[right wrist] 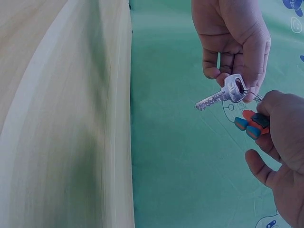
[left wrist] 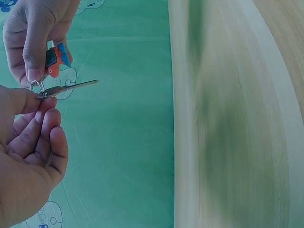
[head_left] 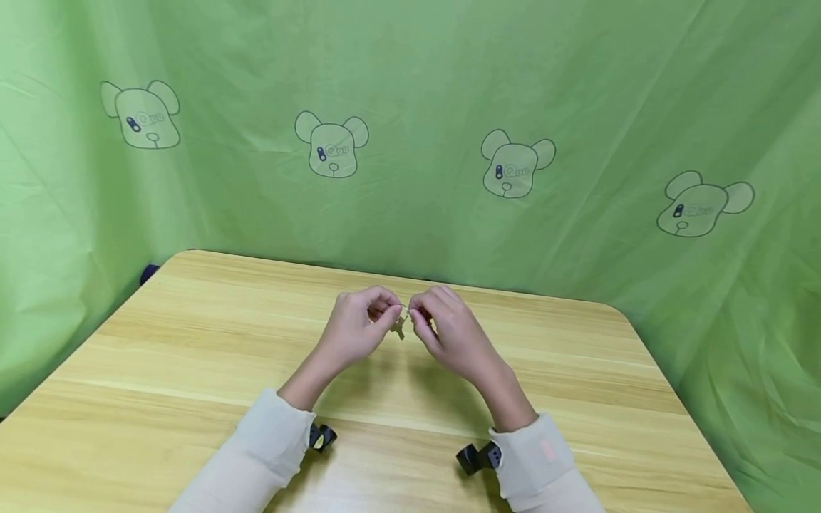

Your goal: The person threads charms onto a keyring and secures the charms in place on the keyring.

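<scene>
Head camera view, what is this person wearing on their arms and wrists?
Both arms wear long, pale cream sleeves with ribbed cuffs at the wrists. The right sleeve has a faint pinkish mark near the cuff. A small black camera unit sits under the left wrist, another under the right. The left hand and right hand are bare: no gloves; rings can't be made out.

A silver key hangs from a thin metal ring, its blade roughly level, beside a small orange-and-blue charm, all held above the surface.
</scene>
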Available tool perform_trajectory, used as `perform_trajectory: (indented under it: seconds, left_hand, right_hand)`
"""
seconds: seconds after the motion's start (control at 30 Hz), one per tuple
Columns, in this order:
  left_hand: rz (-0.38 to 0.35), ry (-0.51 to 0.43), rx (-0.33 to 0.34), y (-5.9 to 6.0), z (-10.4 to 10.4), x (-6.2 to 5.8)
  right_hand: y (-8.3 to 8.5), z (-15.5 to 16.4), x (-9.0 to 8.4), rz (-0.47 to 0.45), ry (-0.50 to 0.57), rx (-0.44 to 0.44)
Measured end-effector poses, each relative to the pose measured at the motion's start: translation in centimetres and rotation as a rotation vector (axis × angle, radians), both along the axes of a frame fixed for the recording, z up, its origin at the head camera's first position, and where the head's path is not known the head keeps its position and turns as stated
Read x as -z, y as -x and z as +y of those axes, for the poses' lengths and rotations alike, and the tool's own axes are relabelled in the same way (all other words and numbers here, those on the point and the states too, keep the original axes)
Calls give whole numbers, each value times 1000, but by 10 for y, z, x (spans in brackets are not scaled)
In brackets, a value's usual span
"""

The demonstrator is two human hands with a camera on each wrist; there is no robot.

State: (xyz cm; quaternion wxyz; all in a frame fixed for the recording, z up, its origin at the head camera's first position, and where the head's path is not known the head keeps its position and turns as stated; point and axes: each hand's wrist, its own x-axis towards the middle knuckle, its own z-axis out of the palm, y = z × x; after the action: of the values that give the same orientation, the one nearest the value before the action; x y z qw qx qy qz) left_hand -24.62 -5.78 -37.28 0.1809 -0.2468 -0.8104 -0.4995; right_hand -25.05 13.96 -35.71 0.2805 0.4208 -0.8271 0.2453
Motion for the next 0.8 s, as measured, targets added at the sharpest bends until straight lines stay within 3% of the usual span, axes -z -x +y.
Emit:
perform_trajectory:
  seconds: [0.33,0.8]
  left_hand:
    - [-22,-23,-33,-2,-1,-1]
    - [-15,-10,18,-2,0,-2]
  right_hand:
    - [0,0,1,-7,0,0]
    - [1,2,2,1,11,1]
